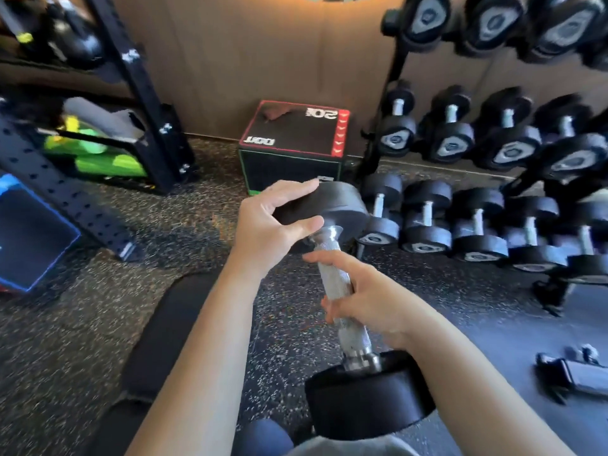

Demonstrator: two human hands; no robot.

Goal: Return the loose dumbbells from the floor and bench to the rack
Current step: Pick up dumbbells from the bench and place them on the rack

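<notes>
A black dumbbell [362,393] with a knurled steel handle hangs in front of me, tilted, one head near my lap and the other up by the rack. My right hand [365,301] is wrapped around the handle. My left hand [266,225] cups the far head from the left side, thumb under it. The dumbbell rack [391,90] stands at the right with three tiers of black dumbbells, its lowest row just right of the held dumbbell's far head.
A black plyo box [292,153] with red trim sits against the wall, left of the rack. A black shelf frame [148,103] with green items stands at the left. A bench pad [164,327] lies under my left arm. A small black object [572,373] lies on the floor at right.
</notes>
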